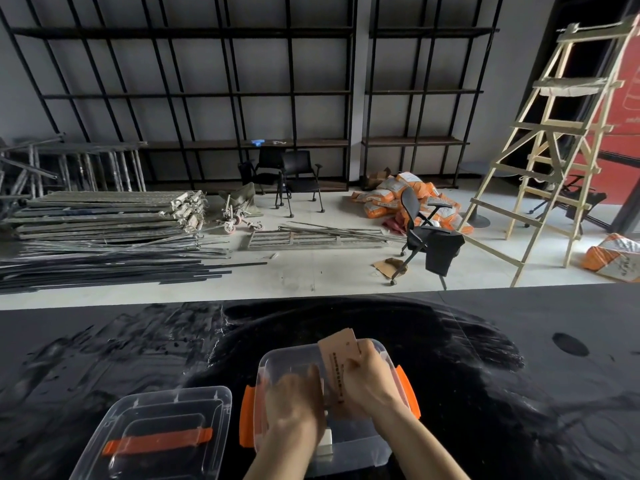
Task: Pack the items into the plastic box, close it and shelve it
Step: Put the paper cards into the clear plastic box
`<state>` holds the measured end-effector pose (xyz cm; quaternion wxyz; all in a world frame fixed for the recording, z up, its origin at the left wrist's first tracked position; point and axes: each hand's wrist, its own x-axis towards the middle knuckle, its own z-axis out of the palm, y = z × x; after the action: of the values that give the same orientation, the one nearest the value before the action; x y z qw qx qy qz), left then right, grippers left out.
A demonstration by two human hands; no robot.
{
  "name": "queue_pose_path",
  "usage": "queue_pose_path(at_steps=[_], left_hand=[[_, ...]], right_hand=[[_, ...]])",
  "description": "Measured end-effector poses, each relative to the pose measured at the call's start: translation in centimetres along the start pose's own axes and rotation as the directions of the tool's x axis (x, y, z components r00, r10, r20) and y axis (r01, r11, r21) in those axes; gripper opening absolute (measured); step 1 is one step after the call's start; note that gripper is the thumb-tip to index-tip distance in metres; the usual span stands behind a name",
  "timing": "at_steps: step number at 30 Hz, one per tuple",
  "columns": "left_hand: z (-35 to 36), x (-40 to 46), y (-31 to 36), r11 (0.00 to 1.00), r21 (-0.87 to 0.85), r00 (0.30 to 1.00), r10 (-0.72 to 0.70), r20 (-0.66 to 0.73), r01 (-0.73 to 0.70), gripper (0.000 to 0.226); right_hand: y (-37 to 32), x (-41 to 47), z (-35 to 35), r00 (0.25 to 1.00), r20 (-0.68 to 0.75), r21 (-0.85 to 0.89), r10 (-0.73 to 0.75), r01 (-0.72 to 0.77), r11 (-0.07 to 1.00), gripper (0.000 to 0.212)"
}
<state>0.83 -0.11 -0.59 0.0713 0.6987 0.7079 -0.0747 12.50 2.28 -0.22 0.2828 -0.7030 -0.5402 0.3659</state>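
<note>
Both hands work inside an open plastic box [294, 358]: right hand [370, 379] pinches a tan card [337, 351]; left hand's [294, 393] grip unclear. Lid [156, 434] at nine o'clock.

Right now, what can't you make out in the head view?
- Contents of the plastic box: the left hand and right hand cover most of the inside.
- Print on the brown card: too small.
- White item under the wrists: mostly hidden, unidentifiable.
- Lid: near edge cut off by the frame bottom.

Both hands [332, 389] inside open plastic box [287, 358], right hand [369, 379] gripping tan card [337, 351].
</note>
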Motion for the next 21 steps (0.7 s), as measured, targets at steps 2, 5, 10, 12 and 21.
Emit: queue_pose_path(at_steps=[2,5,10,12,21], left_hand=[[-0.3,-0.2,-0.4,1.0,0.025,0.997,-0.001,-0.072,0.002,0.062],[-1.2,-0.5,-0.5,0.996,-0.087,0.965,-0.05,-0.257,0.028,0.049],[-2.3,-0.1,-1.3,0.797,-0.599,0.87,-0.242,-0.429,-0.074,0.027],[-2.6,0.2,-1.2,0.597,-0.795,0.904,-0.276,-0.327,-0.105,0.025],[-1.4,-0.2,-1.5,0.836,-0.54,0.933,-0.115,-0.342,-0.095,0.025]], right_hand=[[-0.2,-0.1,0.0,1.0,-0.007,0.011,0.025,-0.025,1.0,0.033],[-0.2,-1.0,-0.4,1.0,0.014,0.16,0.02,-0.022,0.987,0.027],[0.2,-1.5,-0.8,0.994,0.039,0.435,0.099,-0.106,0.894,0.018],[-0.3,-1.5,-0.8,0.983,0.127,0.483,0.129,-0.175,0.858,0.017],[-0.3,-1.3,-1.1,0.998,-0.028,0.321,0.054,-0.042,0.946,0.021]])
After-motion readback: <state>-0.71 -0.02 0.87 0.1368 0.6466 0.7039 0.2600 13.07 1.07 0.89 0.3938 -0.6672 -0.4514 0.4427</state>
